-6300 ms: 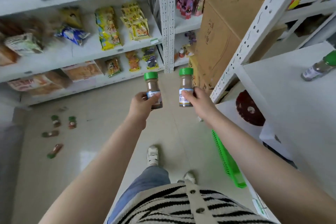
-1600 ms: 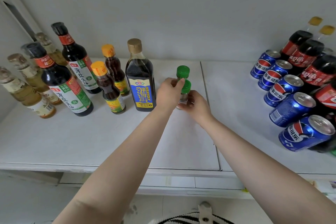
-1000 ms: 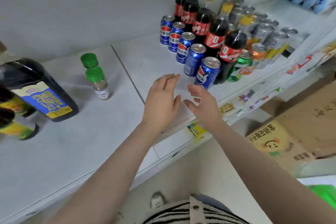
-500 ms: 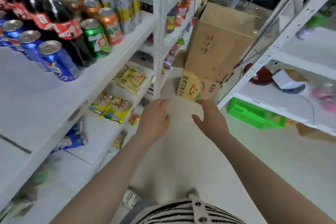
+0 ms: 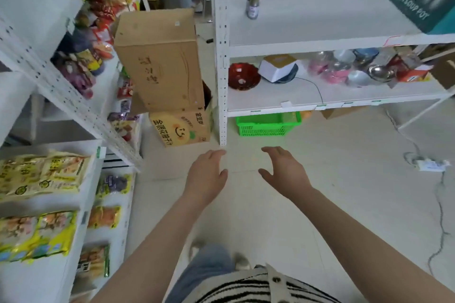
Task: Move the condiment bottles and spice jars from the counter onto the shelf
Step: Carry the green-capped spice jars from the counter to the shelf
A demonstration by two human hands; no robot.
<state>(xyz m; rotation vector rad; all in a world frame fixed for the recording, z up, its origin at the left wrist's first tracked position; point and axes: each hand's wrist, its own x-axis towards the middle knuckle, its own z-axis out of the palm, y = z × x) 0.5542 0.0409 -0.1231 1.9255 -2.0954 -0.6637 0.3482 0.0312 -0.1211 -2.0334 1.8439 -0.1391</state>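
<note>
both hands empty: left hand [image 5: 206, 174] and right hand [image 5: 285, 171] held over the floor, grip wide, fingers relaxed. one green-capped spice jar [image 5: 253, 0] stands upright on the tabletop [image 5: 320, 19].

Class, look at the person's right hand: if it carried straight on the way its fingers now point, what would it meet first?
Probably the green plastic basket on the floor under the white metal shelf. The right hand points up-left in frame; depth is unclear, so this is a guess.
</note>
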